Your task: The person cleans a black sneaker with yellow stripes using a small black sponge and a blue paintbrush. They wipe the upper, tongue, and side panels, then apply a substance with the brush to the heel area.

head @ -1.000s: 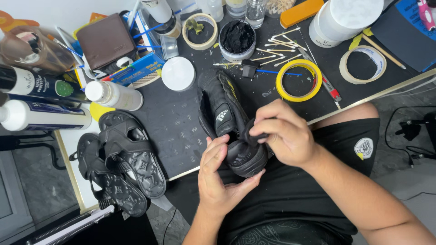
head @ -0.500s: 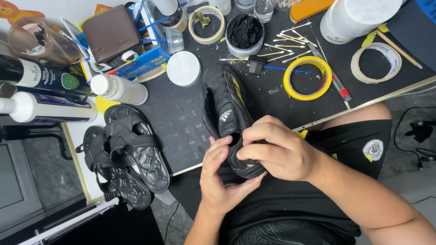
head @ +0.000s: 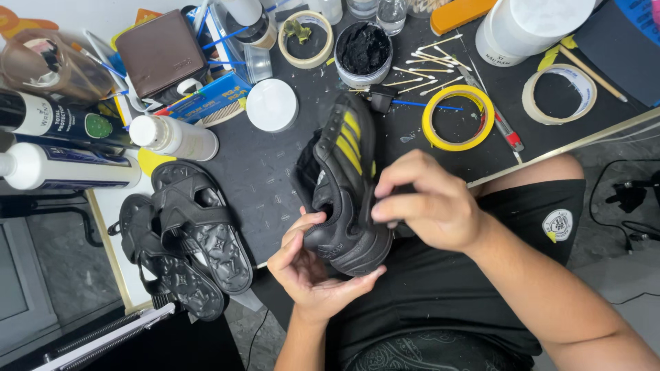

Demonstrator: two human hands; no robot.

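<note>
At the left edge of the tabletop (head: 268,172) lie two white bottles (head: 69,168), and just right of them a pair of black sandals (head: 189,240) overhangs the near edge. A brown wallet (head: 159,55) sits toward the far left corner, with a round white lid (head: 271,104) nearer the middle. The left hand (head: 309,264) cups the heel of a black shoe with yellow stripes (head: 347,185) from beneath, fingers curled up around its side. The shoe stands tilted on its edge over the near edge of the tabletop, toe pointing toward the far side. The right hand (head: 430,206) presses against the shoe's right side, fingertips pinched narrowly on what seems to be a small dark cloth, though the view is poor there. Behind the shoe stands an open tub of black paste (head: 363,51); further right lie cotton swabs (head: 430,69), a yellow tape roll (head: 457,118) and a white tape roll (head: 557,95).
</note>
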